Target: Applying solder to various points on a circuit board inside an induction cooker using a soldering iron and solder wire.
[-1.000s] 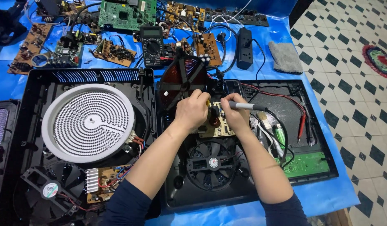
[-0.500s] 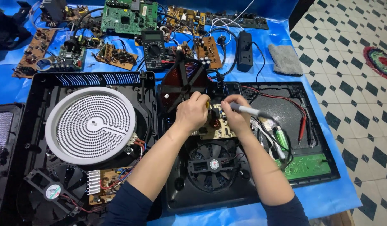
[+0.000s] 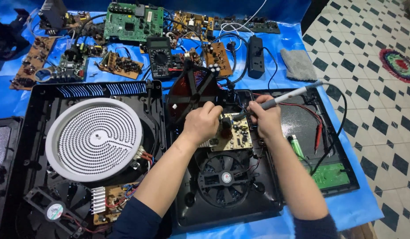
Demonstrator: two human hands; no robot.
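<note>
Soldering iron [image 3: 284, 98] tilted up since; right hand [image 3: 265, 118], left hand [image 3: 204, 122] on circuit board [image 3: 235, 135].

surface: low table [image 3: 360, 208] under a blue plastic sheet [image 3: 275, 44], checkered tile floor [image 3: 373, 102] off to the right
front: two opened black cooktop housings, left one [image 3: 19, 146], right one [image 3: 267, 208]
back row: green circuit board [image 3: 133, 22], brown boards [image 3: 120, 65], multimeter [image 3: 159, 56]
right side: black power strip [image 3: 256, 56], grey cloth [image 3: 299, 64] just beside it

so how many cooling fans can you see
2. One round fan sits in the open black housing just below the hands. A smaller fan lies at the lower left, under the white coil disc. Others may be hidden.
</note>
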